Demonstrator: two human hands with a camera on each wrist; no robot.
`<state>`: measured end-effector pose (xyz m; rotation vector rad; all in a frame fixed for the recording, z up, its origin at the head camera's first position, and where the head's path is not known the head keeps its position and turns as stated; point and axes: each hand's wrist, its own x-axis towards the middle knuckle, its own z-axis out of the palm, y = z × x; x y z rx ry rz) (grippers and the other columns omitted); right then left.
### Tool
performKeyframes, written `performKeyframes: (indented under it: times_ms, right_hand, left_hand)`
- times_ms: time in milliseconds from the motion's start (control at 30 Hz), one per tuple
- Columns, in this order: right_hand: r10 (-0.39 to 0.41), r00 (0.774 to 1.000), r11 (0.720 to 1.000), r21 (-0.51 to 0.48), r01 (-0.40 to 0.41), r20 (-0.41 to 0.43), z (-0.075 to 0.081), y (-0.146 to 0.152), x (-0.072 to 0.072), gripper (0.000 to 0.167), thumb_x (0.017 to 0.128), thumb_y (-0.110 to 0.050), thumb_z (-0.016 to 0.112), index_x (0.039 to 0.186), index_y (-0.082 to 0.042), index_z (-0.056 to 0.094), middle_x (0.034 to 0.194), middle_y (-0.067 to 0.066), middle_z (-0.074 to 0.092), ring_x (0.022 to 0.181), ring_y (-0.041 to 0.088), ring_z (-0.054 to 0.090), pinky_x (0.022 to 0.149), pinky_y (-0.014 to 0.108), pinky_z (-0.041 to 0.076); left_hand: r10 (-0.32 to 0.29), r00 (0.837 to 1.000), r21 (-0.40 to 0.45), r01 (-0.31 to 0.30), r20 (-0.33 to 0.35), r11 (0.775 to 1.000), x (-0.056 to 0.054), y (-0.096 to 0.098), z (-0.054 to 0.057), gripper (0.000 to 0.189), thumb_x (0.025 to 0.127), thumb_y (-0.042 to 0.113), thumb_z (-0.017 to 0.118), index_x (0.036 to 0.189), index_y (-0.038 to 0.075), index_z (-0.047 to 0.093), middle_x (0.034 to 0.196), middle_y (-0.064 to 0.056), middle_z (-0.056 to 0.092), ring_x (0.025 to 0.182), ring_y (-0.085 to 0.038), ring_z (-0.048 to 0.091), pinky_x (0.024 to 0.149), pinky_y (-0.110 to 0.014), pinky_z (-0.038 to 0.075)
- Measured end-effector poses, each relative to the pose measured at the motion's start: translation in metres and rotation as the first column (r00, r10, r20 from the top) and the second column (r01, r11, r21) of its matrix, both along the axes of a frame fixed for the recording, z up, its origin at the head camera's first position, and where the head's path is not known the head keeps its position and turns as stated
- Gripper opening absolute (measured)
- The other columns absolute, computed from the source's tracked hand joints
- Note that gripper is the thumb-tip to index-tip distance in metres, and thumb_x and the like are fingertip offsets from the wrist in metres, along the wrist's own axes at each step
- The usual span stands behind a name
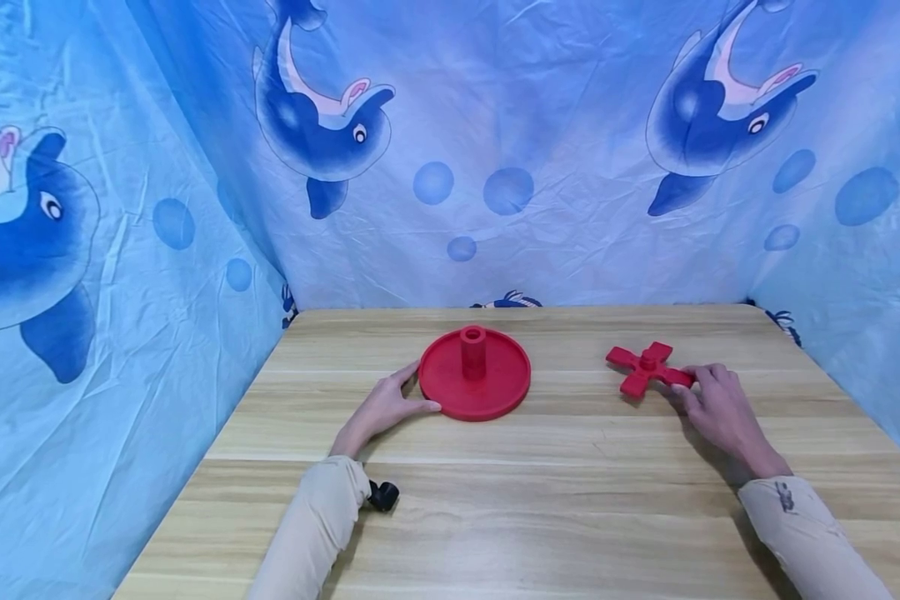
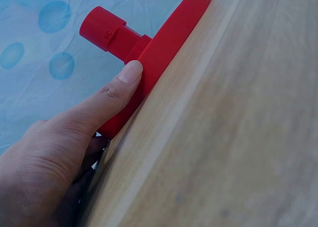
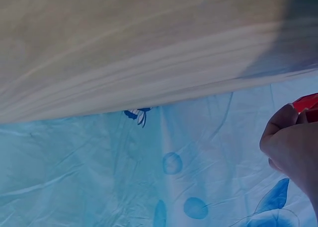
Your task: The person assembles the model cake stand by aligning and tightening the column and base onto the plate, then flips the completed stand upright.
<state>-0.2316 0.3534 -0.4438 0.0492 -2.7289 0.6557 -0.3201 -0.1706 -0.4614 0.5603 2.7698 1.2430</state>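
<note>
A round red tray-like base [image 1: 438,379] with a raised rim lies on the table, and a hollow upright post [image 1: 473,354] stands at its middle. My left hand [image 1: 386,406] grips the base's rim from the left. In the left wrist view the thumb [image 2: 112,93] presses on the rim's side, while the other fingers are mostly hidden. To the right, a flat red four-armed cross piece [image 1: 647,365] has a small round hub on top. My right hand [image 1: 720,412] pinches the end of its right arm. Only a bit of the red piece [image 3: 308,102] shows in the right wrist view.
The wooden table [image 1: 540,508] ends at the back against a blue curtain [image 1: 570,242] with dolphins and bubbles. More of this curtain hangs along both sides. A small black device [image 1: 383,496] sits at the left sleeve's cuff.
</note>
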Motion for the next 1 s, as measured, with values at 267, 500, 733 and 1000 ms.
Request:
performKeyframes:
  times_ms: [267,500,733,1000]
  right_hand:
    - [-0.012,1.000,0.998,-0.059,0.011,-0.010,0.007,-0.005,-0.003,0.044,0.103,-0.011,0.063,0.132,0.020,0.051,0.122,0.034,0.044,0.113,0.051,0.036,0.087,0.065,0.041]
    - [0.012,0.997,0.994,-0.108,-0.020,-0.074,0.011,-0.015,-0.008,0.038,0.103,-0.008,0.064,0.128,0.020,0.055,0.119,0.034,0.046,0.112,0.051,0.038,0.087,0.064,0.039]
    - [0.010,0.999,0.992,-0.127,-0.016,-0.050,0.013,-0.027,-0.013,0.042,0.103,-0.009,0.064,0.133,0.019,0.052,0.123,0.034,0.045,0.113,0.049,0.038,0.088,0.065,0.041]
    - [0.030,0.996,0.988,-0.150,-0.043,-0.089,0.017,-0.038,-0.019,0.041,0.104,-0.011,0.063,0.132,0.018,0.053,0.119,0.031,0.047,0.111,0.047,0.039,0.085,0.058,0.040]
  left_hand:
    - [-0.004,1.000,0.005,0.004,-0.005,1.000,0.000,0.000,0.001,0.102,0.082,0.055,0.085,0.162,0.015,0.037,0.162,-0.007,0.041,0.149,-0.029,0.036,0.117,-0.052,0.036]
    - [-0.002,1.000,0.006,0.002,-0.004,1.000,0.000,0.000,0.002,0.103,0.081,0.056,0.085,0.162,0.015,0.037,0.162,-0.007,0.041,0.149,-0.028,0.035,0.117,-0.051,0.036]
    - [-0.010,1.000,0.008,0.010,-0.007,1.000,0.001,0.000,0.002,0.104,0.081,0.056,0.085,0.162,0.014,0.036,0.163,-0.008,0.039,0.150,-0.029,0.034,0.118,-0.051,0.035]
    - [-0.007,1.000,0.004,0.007,-0.010,1.000,0.000,0.000,0.000,0.104,0.080,0.057,0.085,0.162,0.016,0.037,0.162,-0.006,0.040,0.149,-0.028,0.035,0.118,-0.050,0.034]
